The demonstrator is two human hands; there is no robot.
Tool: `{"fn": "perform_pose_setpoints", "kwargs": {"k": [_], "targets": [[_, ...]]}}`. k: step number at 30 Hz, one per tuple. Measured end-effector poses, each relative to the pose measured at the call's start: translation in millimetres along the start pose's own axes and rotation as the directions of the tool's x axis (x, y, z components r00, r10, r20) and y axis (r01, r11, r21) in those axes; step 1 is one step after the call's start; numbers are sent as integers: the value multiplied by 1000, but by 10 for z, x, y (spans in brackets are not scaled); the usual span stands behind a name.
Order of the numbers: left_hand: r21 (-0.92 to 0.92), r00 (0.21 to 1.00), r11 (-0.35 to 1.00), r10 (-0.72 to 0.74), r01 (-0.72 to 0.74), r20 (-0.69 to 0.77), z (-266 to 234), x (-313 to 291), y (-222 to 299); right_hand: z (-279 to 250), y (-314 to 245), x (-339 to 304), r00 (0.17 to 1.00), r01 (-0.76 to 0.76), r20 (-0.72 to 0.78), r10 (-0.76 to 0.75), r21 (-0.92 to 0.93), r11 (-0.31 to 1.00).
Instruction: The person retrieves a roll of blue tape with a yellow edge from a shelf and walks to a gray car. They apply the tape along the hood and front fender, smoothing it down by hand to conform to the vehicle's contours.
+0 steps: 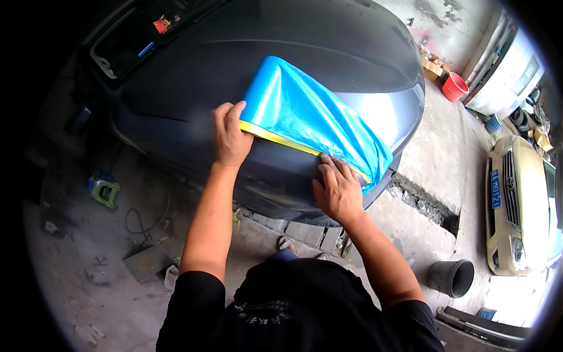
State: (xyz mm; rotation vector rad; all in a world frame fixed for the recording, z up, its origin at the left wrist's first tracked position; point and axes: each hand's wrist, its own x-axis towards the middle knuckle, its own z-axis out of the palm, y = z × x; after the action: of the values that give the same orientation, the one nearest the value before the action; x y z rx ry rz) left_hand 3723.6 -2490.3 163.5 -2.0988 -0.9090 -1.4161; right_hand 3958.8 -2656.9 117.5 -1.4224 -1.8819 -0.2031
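A sheet of shiny blue masking film [293,105] with a yellow tape edge [280,139] lies over the front side of a dark grey car [270,170]. My left hand [231,138] pinches the film's near left corner, its thumb and fingers closed at the end of the yellow tape. Farther right, my right hand [340,190] rests with its fingers stretched out on the tape's right part, pressing it against the car body. Between the hands the tape runs fairly straight. Toward its right end the film is creased and bunched, hanging by the car's corner.
On the floor at left lies a green and blue tool [104,191] near a thin cable. A black bucket [451,278] lies on its side at right, beyond a trench [425,208] with rubble. A red bucket [454,87] and a beige car [516,205] stand farther right.
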Motion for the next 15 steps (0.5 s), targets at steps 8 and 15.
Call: {"fn": "perform_pose_setpoints", "kwargs": {"k": [8, 15], "targets": [[78, 773, 852, -505, 518, 383, -449, 297, -721, -28, -16, 16, 999, 34, -17, -34, 4, 999], [-336, 406, 230, -584, 913, 703, -557, 247, -834, 13, -56, 21, 1000, 22, -19, -23, -14, 1000]]}}
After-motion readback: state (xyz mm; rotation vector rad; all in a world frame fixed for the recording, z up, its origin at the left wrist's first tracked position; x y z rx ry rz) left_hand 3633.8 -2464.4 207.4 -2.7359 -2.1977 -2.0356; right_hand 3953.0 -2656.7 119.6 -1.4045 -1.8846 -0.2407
